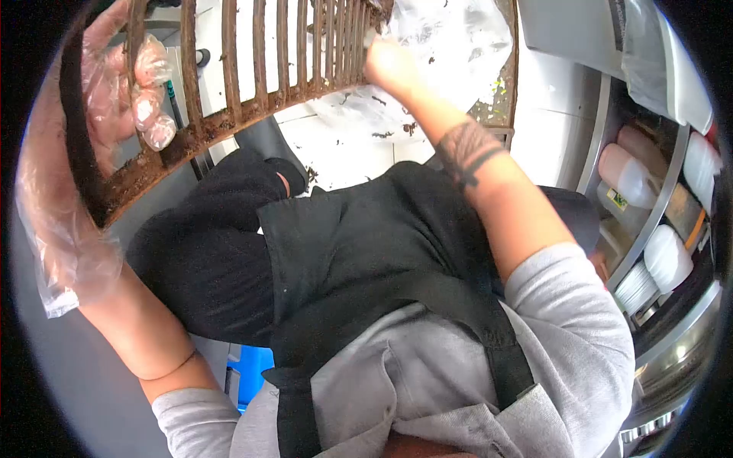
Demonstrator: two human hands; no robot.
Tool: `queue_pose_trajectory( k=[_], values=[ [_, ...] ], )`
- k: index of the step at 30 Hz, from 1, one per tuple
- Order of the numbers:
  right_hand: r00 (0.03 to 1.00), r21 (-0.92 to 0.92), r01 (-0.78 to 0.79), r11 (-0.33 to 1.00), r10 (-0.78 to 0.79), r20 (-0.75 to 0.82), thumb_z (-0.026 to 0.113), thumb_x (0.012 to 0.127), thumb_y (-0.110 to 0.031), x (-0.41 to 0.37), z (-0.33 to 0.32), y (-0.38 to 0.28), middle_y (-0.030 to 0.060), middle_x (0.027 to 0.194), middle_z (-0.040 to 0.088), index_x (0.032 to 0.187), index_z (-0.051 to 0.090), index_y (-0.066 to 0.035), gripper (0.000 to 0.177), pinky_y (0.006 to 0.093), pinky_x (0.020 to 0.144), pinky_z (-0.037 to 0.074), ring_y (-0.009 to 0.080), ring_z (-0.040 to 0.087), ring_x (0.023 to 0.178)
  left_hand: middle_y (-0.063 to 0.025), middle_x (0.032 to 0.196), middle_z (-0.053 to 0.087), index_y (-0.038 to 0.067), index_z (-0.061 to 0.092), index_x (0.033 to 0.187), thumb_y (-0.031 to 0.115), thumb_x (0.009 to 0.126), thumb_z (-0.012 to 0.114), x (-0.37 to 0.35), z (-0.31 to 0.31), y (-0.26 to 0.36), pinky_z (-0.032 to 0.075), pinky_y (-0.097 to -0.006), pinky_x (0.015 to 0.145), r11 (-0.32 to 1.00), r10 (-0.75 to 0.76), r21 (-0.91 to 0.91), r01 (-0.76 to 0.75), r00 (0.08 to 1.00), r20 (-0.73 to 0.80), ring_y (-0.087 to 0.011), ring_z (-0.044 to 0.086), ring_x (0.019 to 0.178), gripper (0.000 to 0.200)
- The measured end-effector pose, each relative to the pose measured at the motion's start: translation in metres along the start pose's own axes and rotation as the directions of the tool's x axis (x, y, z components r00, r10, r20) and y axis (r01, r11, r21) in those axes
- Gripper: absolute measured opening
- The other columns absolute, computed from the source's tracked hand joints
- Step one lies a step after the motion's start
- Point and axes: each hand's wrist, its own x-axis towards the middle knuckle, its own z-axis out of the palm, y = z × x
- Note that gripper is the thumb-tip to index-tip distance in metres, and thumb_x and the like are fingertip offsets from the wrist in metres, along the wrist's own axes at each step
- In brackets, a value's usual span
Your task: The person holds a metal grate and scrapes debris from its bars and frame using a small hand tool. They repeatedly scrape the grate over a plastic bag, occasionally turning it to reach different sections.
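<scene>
A brown, rusty-looking metal grate (pixel 237 113) with several parallel bars is held up at a slant across the top left. My left hand (pixel 114 91), in a clear plastic glove, grips its near end, with fingers curled through the bars. My right hand (pixel 379 57) is at the grate's far end, close against the bars. Its fingers look closed, but they are mostly hidden, and what they hold cannot be made out. Beyond the right hand lies a crumpled clear plastic bag (pixel 458 38) with dark bits on it.
Dark scraps (pixel 410 128) are scattered over the white tiled floor (pixel 366 156) below the grate. On the right, a metal shelf holds plastic jugs (pixel 628 174) and white containers (pixel 667 259). A blue object (pixel 252 372) shows beneath my left side.
</scene>
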Motion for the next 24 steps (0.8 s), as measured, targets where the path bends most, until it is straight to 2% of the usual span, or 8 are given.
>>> queue_pose_trajectory(
  k=[2,8,10,13,17,19,20,24],
  values=[
    [1.000,-0.023,0.008,1.000,-0.009,-0.012,0.053,0.089,-0.012,0.003,-0.007,-0.007,0.0264,0.103,0.071,0.105,0.067,0.005,0.027,0.0483,0.084,0.058,0.0399,0.072,0.095,-0.0222,0.148,0.054,-0.006,0.045,0.149,0.061,0.104,0.043,-0.007,-0.001,-0.003,0.051,-0.0366,0.109,0.981,0.191,-0.036,-0.188,0.974,0.121,-0.0237,0.054,0.138,0.080],
    [0.999,-0.220,-0.012,0.975,0.002,-0.044,0.057,0.085,-0.012,-0.013,-0.001,-0.003,0.0249,0.115,0.069,0.095,0.073,0.002,0.023,0.0464,0.081,0.060,0.0346,0.072,0.102,-0.0137,0.119,0.058,-0.006,0.043,0.151,0.058,0.106,0.040,0.001,0.002,0.013,0.049,-0.0298,0.084,0.974,-0.059,-0.214,0.077,0.994,0.093,-0.0160,0.055,0.104,0.079],
    [0.966,-0.075,0.157,0.985,-0.169,-0.194,0.056,0.086,-0.012,0.019,-0.019,0.003,0.0240,0.086,0.072,0.107,0.061,0.009,0.030,0.0476,0.072,0.059,0.0390,0.072,0.081,-0.0108,0.110,0.059,-0.007,0.042,0.151,0.058,0.107,0.040,-0.002,0.011,0.017,0.049,-0.0275,0.075,0.942,-0.165,-0.275,0.192,0.979,0.119,-0.0134,0.055,0.092,0.078],
    [0.975,-0.125,0.183,0.975,-0.196,-0.103,0.058,0.087,-0.014,0.024,-0.019,0.006,0.0253,0.092,0.072,0.115,0.060,0.009,0.037,0.0487,0.077,0.059,0.0393,0.073,0.090,-0.0066,0.095,0.061,-0.007,0.040,0.152,0.057,0.108,0.039,0.002,0.020,0.035,0.048,-0.0240,0.063,0.881,-0.287,-0.350,0.317,0.948,0.138,-0.0096,0.055,0.075,0.077],
    [0.990,-0.180,0.030,0.983,-0.054,-0.127,0.053,0.091,-0.013,-0.008,0.011,0.002,0.0259,0.104,0.070,0.117,0.060,0.005,0.033,0.0480,0.084,0.059,0.0379,0.072,0.099,-0.0067,0.082,0.058,-0.008,0.044,0.149,0.059,0.107,0.037,0.008,0.027,0.042,0.047,-0.0255,0.056,0.938,-0.306,-0.170,0.301,0.952,-0.001,-0.0116,0.053,0.061,0.079],
    [0.999,-0.026,-0.023,0.999,0.024,0.048,0.056,0.089,-0.015,0.008,-0.014,-0.002,0.0296,0.104,0.071,0.124,0.058,0.008,0.041,0.0513,0.087,0.057,0.0427,0.071,0.098,-0.0074,0.081,0.059,-0.008,0.043,0.150,0.060,0.107,0.036,0.005,0.037,0.042,0.047,-0.0258,0.054,0.936,-0.305,-0.204,0.286,0.950,-0.064,-0.0121,0.053,0.061,0.081],
    [0.997,0.047,-0.064,0.997,0.066,-0.047,0.057,0.088,-0.014,0.028,-0.013,0.001,0.0293,0.104,0.071,0.119,0.059,0.007,0.037,0.0515,0.086,0.057,0.0433,0.072,0.094,-0.0080,0.080,0.059,-0.008,0.042,0.150,0.061,0.107,0.036,0.005,0.041,0.044,0.047,-0.0260,0.053,0.933,-0.299,-0.245,0.262,0.946,-0.128,-0.0126,0.054,0.060,0.082],
    [0.996,0.069,-0.087,0.994,0.085,0.041,0.055,0.089,-0.014,0.016,-0.018,-0.003,0.0293,0.104,0.071,0.119,0.059,0.008,0.037,0.0521,0.085,0.057,0.0439,0.072,0.094,-0.0090,0.077,0.061,-0.007,0.041,0.151,0.063,0.106,0.037,0.015,0.030,0.050,0.049,-0.0289,0.050,0.846,-0.454,-0.331,0.418,0.890,-0.037,-0.0136,0.056,0.055,0.083]
  ],
)
